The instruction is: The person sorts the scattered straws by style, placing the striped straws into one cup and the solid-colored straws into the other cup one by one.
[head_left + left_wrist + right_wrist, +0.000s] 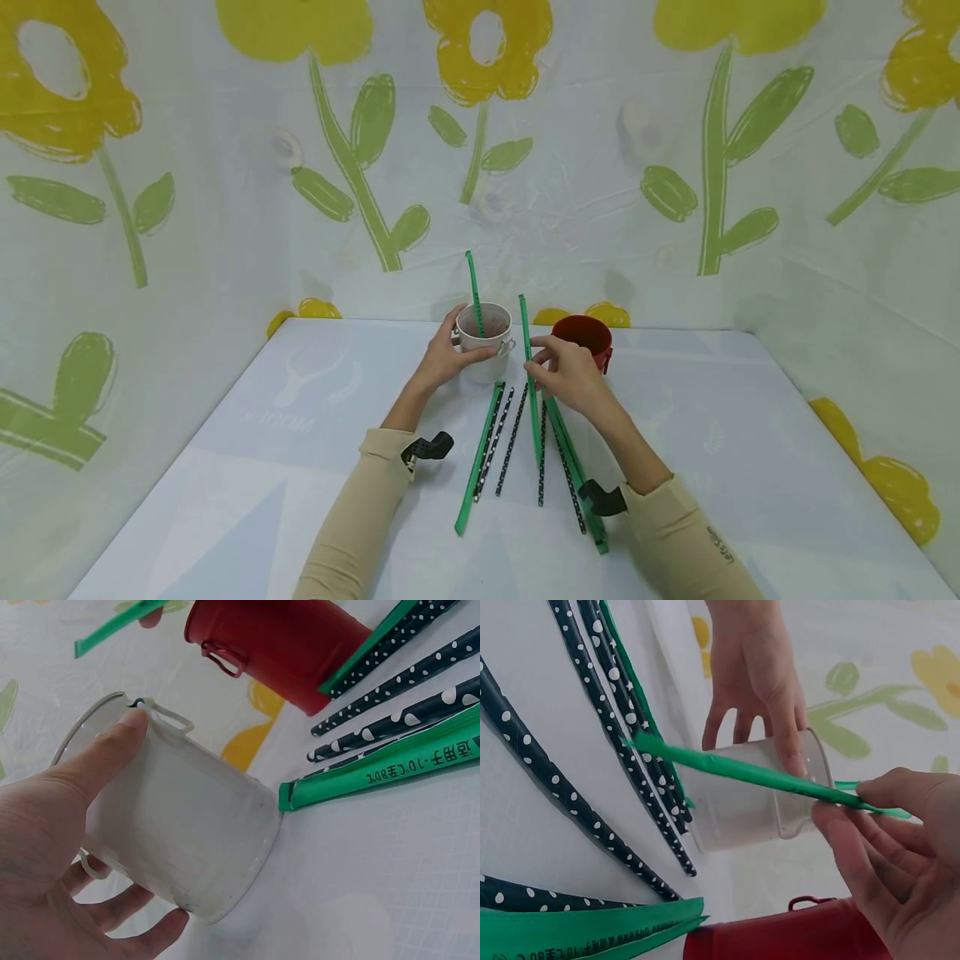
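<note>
My left hand grips a small white metal bucket, thumb near the rim and fingers round the far side. One green-wrapped straw leans upright inside that bucket. With thumb and fingertips, my right hand pinches another green-wrapped straw, held up just right of the white bucket. Behind the right hand stands a red bucket, partly hidden by it. Below the hands lie several black straws with white dots and green-wrapped straws.
The white table ends at a back edge close behind both buckets. A flower-printed sheet hangs behind and on both sides. More green wrappers lie under the right forearm.
</note>
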`<act>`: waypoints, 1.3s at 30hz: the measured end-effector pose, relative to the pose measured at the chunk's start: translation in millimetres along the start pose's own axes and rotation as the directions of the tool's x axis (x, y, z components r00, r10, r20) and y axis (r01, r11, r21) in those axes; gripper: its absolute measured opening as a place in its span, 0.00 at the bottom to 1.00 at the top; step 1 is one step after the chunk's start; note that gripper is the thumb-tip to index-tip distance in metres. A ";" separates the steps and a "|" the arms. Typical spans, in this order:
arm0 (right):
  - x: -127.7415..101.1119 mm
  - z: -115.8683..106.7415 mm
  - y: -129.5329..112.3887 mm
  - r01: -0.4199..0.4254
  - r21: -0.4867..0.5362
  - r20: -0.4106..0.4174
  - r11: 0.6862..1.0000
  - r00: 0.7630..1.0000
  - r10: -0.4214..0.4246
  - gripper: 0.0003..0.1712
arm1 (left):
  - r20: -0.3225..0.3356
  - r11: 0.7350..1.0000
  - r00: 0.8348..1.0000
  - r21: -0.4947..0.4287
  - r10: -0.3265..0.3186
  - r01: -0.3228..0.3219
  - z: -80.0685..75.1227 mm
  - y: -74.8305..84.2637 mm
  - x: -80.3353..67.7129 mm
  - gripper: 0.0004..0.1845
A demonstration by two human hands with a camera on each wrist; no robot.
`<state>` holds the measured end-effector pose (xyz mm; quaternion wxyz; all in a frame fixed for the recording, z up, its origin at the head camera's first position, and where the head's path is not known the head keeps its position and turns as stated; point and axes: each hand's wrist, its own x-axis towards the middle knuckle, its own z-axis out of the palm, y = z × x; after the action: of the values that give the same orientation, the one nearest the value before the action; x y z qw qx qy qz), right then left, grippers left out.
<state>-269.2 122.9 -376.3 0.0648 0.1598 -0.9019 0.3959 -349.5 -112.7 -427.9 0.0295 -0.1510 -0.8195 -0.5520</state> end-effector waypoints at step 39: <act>57.7 -20.8 -31.1 0.192 0.101 -0.274 0.976 0.949 -0.158 0.19 | -0.002 0.999 1.000 0.038 -0.016 0.016 -0.1 2.6 -0.8 0.52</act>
<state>-313.1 104.7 -326.5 0.2093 0.1887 -0.8407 0.4625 -348.0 -112.0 -425.7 0.0286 -0.1436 -0.8310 -0.5367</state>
